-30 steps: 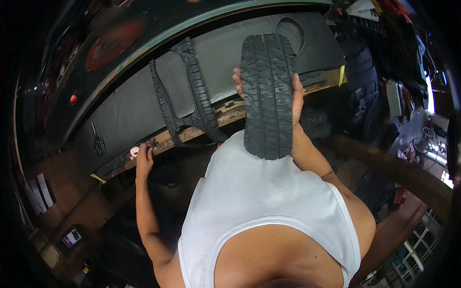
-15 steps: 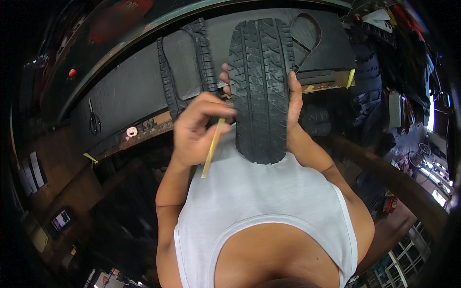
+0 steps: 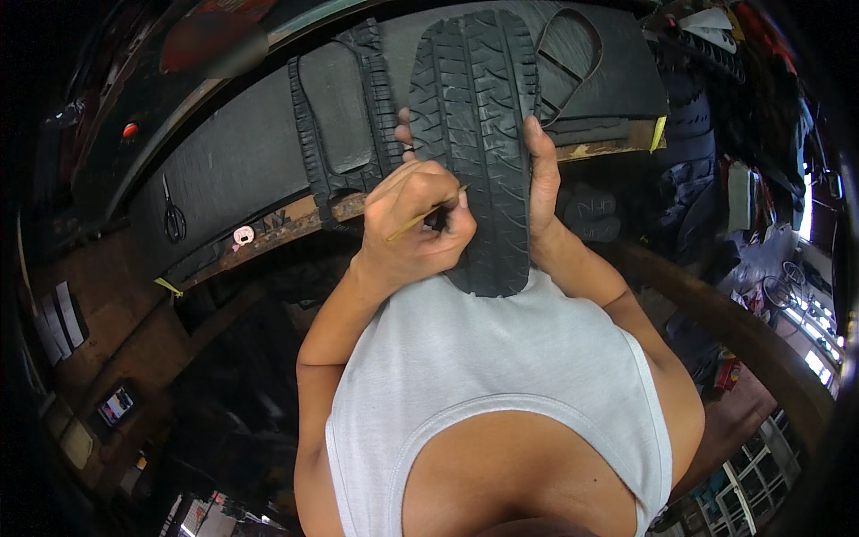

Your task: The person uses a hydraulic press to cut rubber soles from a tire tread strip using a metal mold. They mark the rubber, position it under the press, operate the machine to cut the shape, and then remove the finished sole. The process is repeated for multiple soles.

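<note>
A curved piece of black tyre tread (image 3: 483, 134) stands out from my chest, its near end against my white top. My right hand (image 3: 543, 183) supports it from beneath, with the thumb along the right edge and fingertips showing at the left edge. Closed in a pinch, my left hand (image 3: 416, 219) holds a thin yellow pencil-like stick (image 3: 410, 227). Its tip meets the tread near the middle, and the fingers rest close to the rubber's left side.
Ahead is a dark workbench (image 3: 242, 161) with a worn wooden edge. On it lie a cut tyre frame (image 3: 309, 143), a looped strip (image 3: 591, 58), scissors (image 3: 174, 219) and a small pinkish round object (image 3: 243, 235). A dark beam (image 3: 716, 309) runs at the right.
My left hand has moved right and up onto the tread, bringing the yellow stick's tip to the rubber. The tread and right hand have shifted slightly left and up.
</note>
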A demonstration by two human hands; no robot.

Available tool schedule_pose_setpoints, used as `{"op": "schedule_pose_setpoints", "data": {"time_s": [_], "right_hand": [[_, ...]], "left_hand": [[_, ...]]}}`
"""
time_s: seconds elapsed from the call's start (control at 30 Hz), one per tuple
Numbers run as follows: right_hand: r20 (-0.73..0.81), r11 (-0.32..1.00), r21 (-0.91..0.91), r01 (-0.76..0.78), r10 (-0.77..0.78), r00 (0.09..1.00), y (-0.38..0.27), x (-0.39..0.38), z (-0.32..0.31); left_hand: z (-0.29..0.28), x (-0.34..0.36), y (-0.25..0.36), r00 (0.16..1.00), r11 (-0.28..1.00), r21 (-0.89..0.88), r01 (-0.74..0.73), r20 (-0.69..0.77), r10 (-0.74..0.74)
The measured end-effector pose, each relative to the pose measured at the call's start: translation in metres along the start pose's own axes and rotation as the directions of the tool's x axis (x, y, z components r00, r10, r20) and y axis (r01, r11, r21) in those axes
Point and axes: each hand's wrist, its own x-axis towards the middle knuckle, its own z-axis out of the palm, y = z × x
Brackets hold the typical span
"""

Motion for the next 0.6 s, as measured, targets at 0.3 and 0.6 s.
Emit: {"op": "schedule_pose_setpoints", "data": {"time_s": [0.3, 0.6], "right_hand": [[-0.016, 0.998, -0.06, -0.006, 0.006, 1.0, -0.0032, -0.0018, -0.0028], [-0.056, 0.998, -0.034, -0.046, 0.044, 0.997, -0.0027, -0.0018, -0.0053]], "left_hand": [[0.0055, 0.0062, 0.0031, 0.999, 0.996, 0.086, 0.0, 0.035, -0.003], [0.0039, 0.0054, 0.0065, 0.997, 0.998, 0.038, 0.046, 0.058, -0.048]]}}
